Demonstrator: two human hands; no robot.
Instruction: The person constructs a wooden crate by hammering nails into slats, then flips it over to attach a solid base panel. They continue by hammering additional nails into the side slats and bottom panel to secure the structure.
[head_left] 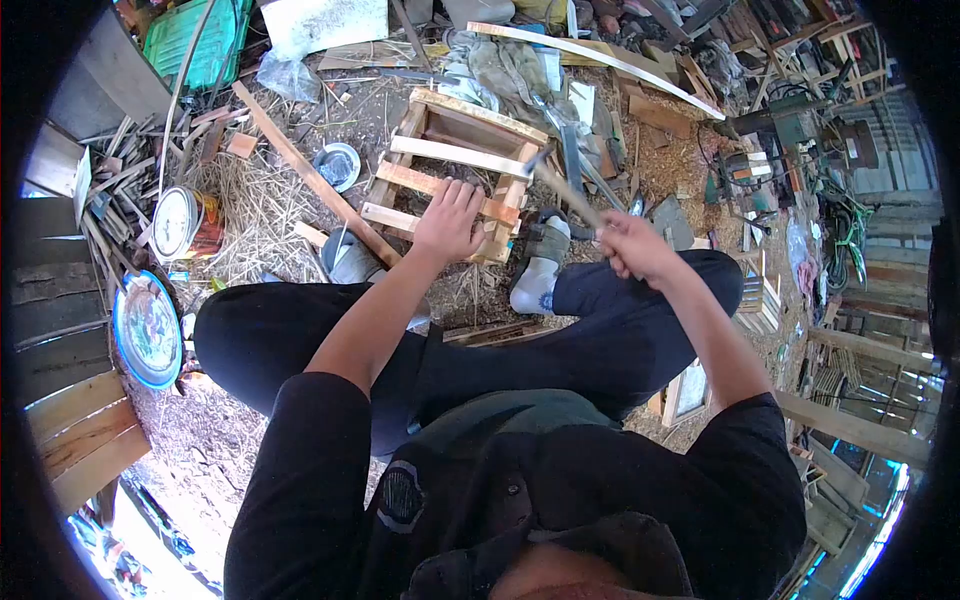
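Note:
A small wooden crate frame (480,112) stands on the ground between my feet, with several pale slats lying across its top. My left hand (452,222) rests on these slats, its fingers laid forward over a reddish slat (408,179). Just beyond the fingertips lies a lighter slat (455,157). My right hand (637,248) is closed round the wooden handle of a hammer (572,196). The hammer's head, partly blurred, is raised over the crate's right side near the ends of the slats.
A long board (305,172) lies left of the crate, beside a metal bowl (337,167). Farther left are a paint tin (176,222) and a blue-rimmed basin (148,330). A curved pale strip (610,62) lies behind the crate. Machinery (790,160) stands at right; straw and shavings cover the ground.

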